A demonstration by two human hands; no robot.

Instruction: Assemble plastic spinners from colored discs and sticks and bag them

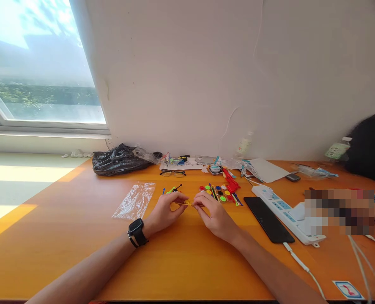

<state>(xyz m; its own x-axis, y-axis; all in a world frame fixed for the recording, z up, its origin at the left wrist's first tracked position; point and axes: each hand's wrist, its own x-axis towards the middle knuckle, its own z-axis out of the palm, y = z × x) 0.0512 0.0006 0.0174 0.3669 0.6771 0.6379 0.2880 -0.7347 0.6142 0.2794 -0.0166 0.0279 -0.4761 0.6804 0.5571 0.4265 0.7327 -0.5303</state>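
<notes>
My left hand (167,211), with a black watch (137,231) at its wrist, pinches a thin yellow plastic piece (187,203) between thumb and fingertips. On the other side, my right hand (217,216) has its fingertips closed at the right end of this piece. Its exact shape is too small to make out. Just behind my left hand lie small plastic sticks with arrow-like tips (176,188) in green, black and blue. Beyond my right hand are several coloured discs (223,198), more thin sticks and a red toy gun (231,182).
A clear plastic bag (135,200) lies to the left. Glasses (173,172) and a black bag (120,159) are near the wall. On the right are a black phone (268,219) with a cable, a white power strip (285,213) and another person's blurred-out hand.
</notes>
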